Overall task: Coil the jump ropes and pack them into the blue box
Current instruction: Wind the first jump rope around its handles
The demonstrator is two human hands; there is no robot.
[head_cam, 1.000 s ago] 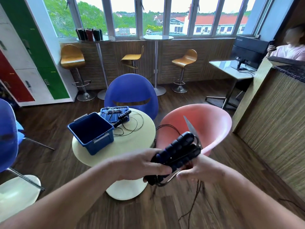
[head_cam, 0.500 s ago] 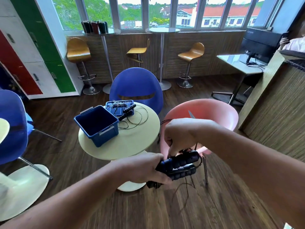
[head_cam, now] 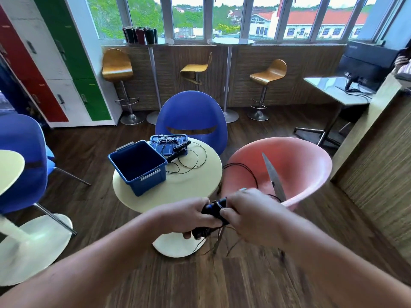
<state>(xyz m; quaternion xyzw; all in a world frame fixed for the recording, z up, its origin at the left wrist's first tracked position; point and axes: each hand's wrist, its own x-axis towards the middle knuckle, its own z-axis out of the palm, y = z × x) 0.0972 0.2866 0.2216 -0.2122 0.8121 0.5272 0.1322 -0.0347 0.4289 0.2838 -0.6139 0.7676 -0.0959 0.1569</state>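
Observation:
My left hand [head_cam: 189, 215] grips the two black ribbed handles of a jump rope [head_cam: 212, 210], held together in front of me above the floor. My right hand [head_cam: 249, 213] closes over the same handles from the right, its fingers around the thin cord, whose loops blur and hang below my hands. The open blue box [head_cam: 138, 166] stands empty on the round cream table [head_cam: 189, 181]. Behind it a second jump rope [head_cam: 181, 150] lies with black handles on the blue lid [head_cam: 168, 142] and its cord spread loose on the tabletop.
A pink shell chair [head_cam: 289, 165] stands right of the table with black cord on its seat. A blue chair [head_cam: 191, 116] sits behind the table, another blue chair [head_cam: 20, 158] at left. A wooden counter [head_cam: 378, 170] lies to the right; lockers, stools and a desk stand beyond.
My right hand came down from above the handles and now wraps over them beside my left hand. The hanging cord has swung and blurred below. The view shifted slightly right.

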